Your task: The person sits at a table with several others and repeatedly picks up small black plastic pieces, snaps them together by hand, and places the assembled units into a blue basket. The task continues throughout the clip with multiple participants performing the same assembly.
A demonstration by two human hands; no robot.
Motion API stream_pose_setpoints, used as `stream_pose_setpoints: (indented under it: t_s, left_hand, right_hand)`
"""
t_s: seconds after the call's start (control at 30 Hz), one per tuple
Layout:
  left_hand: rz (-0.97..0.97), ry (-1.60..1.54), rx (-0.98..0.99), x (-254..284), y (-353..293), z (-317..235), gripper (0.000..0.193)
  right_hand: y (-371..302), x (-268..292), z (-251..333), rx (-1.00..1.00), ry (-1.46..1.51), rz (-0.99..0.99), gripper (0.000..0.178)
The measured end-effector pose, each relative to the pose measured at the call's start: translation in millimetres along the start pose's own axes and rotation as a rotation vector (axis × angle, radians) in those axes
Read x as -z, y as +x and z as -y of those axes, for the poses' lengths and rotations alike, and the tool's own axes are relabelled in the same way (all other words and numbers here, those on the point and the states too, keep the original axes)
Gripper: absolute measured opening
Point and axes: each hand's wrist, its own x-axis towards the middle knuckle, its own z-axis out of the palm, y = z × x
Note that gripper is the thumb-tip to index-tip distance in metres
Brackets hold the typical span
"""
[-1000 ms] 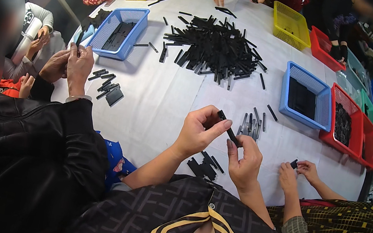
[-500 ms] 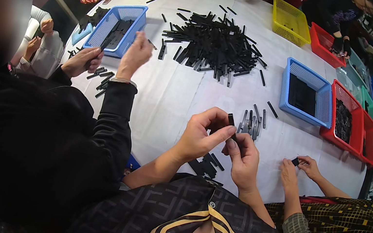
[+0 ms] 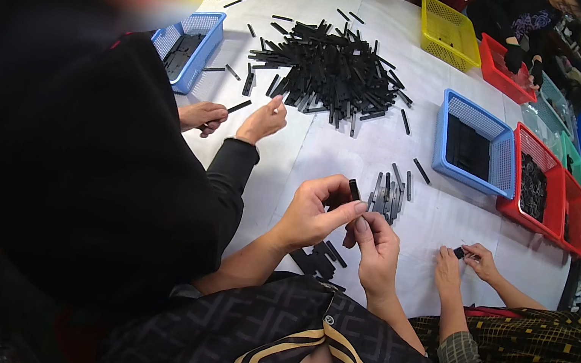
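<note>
Evidently the work calls for fingertips rather than fists: the left hand (image 3: 320, 211) pinches a narrow black strip (image 3: 354, 190) between thumb and curled fingers, its upper end standing clear above the thumb. The right hand (image 3: 374, 253) has thumb and fingertips closed around the lower end, though most of that contact is hidden. The strip sits above the white-covered bench (image 3: 273, 171), tilted, just in front of the wearer's chest, probably so both hands can steady and turn it in plain sight.

Just beyond the fingers lies a small group of grey-black strips (image 3: 388, 195), roughly lined up, and dark flat pieces (image 3: 315, 261) rest near the left forearm; both seem placed for an easy reach. The large heap of black strips (image 3: 339, 74) lies mid-bench, perhaps so everyone around can share it. To the right, a blue basket (image 3: 464, 178) holds dark pieces, close beside a red basket (image 3: 529, 224).
</note>
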Motion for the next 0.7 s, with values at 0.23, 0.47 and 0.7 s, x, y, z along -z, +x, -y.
stream_pose_setpoints:
  t_s: [0.23,0.47,0.7]
  left_hand:
    - [-0.33,-0.139,0.186,47,26,67,0.019]
    - [-0.238,1.013,0.351,65,29,164,0.03]
    - [-0.056,1.054,0.334,30,38,182,0.031]
  right_hand:
    - [0,32,-43,-0.018,-0.271,-0.203,0.025]
    - [16,155,-153,0.001,-0.778,-0.891,0.026]
    - [25,181,-194,0.06,-1.137,-0.983,0.023]
